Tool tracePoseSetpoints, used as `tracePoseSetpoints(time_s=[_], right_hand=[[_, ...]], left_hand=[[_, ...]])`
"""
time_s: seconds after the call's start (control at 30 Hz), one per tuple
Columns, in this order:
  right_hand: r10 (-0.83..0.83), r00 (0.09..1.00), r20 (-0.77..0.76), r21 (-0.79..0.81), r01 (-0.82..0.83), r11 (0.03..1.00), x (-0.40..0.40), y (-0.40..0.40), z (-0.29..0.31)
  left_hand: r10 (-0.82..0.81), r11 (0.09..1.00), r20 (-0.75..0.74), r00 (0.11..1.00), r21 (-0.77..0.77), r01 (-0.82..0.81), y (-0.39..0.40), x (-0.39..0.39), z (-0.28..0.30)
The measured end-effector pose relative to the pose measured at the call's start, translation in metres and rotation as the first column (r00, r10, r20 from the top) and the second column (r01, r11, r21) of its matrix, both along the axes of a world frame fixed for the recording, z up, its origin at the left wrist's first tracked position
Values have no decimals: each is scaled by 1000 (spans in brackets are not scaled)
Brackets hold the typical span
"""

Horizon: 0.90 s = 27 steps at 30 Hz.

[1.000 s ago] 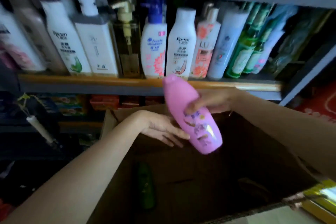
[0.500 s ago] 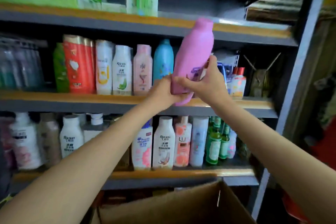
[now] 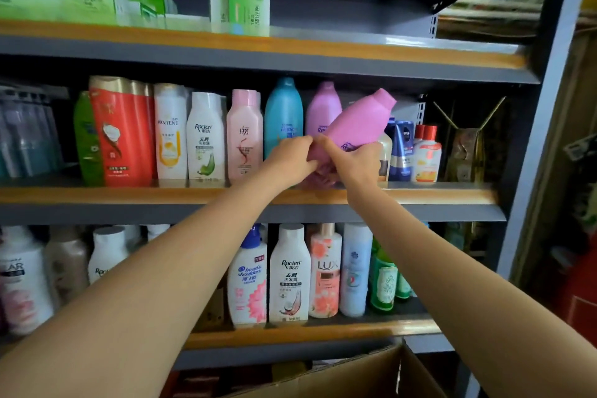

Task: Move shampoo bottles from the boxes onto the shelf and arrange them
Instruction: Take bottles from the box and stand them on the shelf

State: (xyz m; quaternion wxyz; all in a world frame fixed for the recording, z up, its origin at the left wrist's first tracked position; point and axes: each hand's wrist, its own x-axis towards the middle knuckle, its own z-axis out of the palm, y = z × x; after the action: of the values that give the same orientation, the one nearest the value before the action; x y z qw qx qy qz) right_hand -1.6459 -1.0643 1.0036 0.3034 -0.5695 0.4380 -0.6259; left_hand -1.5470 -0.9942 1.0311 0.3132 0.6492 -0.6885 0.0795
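Hands, left (image 3: 292, 157) and right (image 3: 355, 161), grip the tilted pink bottle (image 3: 358, 124) (base low): I'd stand it upright before fingers let go.

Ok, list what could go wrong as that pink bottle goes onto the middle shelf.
1. The pink bottle is tilted hard to the right, held only at its base by the left hand and right hand; it may slip.
2. Its cap leans toward the small blue bottle and red-capped bottles; it may topple them.
3. The gap beside the standing pink bottle looks tight.
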Motion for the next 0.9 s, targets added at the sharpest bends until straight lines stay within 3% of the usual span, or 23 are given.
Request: tracePoseSetpoints(time_s=[0.13,0.27,0.37,0.43,0.7,0.9], right_hand=[[12,1000,-22,25,-11,1000,2,0,12],[-13,971,-237,17,18,1000,9,4,31],[-51,874,-483,14,67,998,14,5,43],[-114,824,-556,-22,123,992,15,1,45],[-190,787,-587,-55,195,979,21,-9,38],[-83,789,-609,23,122,992,22,-23,28]], left_hand=[[3,1000,-38,999,0,-3,-11,3,-1],[31,999,-92,995,13,-30,-18,8,-3],[27,998,-118,993,53,-21,-23,12,-8],[33,997,-125,992,68,-24,-24,14,-10],[63,994,-69,996,89,-57,-31,12,-18],[-7,1000,-43,999,24,8,-28,17,-29]])
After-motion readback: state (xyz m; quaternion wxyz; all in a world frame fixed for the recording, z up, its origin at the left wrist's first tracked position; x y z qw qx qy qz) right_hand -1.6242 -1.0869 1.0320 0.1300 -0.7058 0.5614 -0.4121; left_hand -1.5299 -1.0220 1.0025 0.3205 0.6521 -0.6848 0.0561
